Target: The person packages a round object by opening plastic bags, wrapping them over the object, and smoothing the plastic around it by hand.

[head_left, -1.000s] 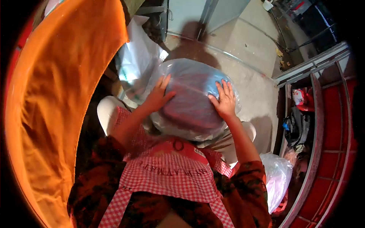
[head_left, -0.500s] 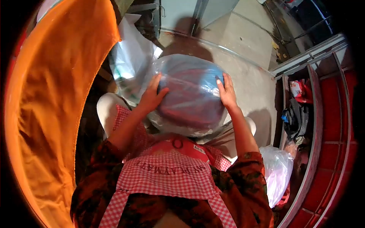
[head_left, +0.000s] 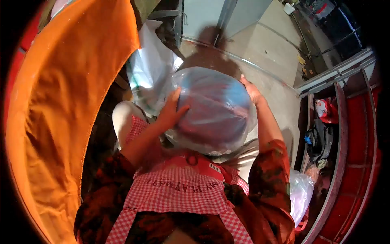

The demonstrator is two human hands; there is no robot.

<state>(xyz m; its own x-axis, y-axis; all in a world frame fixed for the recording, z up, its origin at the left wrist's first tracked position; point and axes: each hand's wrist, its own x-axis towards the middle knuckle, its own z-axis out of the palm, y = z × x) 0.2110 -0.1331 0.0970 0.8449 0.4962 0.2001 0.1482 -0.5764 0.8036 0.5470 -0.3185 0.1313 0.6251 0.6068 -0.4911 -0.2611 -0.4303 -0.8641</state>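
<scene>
A bulky clear plastic bag (head_left: 211,118) sits in front of me over my lap. It is packed round with something soft-looking in blue and dark red; the plastic blurs what that is. My left hand (head_left: 172,112) holds its left side, thumb and fingers apart against the plastic. On the upper right edge my right hand (head_left: 251,90) grips the bag, fingers curving over the far side and partly hidden. Just beyond my left hand, a white plastic sack (head_left: 148,67) leans beside the bag.
Orange cloth (head_left: 73,101) hangs along my left. At right stands a shelf frame (head_left: 339,134) holding dark and red items, with another clear plastic bag (head_left: 300,195) near its foot. Concrete floor (head_left: 272,53) runs ahead past a metal door panel (head_left: 248,18).
My right hand has shifted from the bag's upper face to its right edge. The left hand stays on the left side. The whole view has shifted slightly.
</scene>
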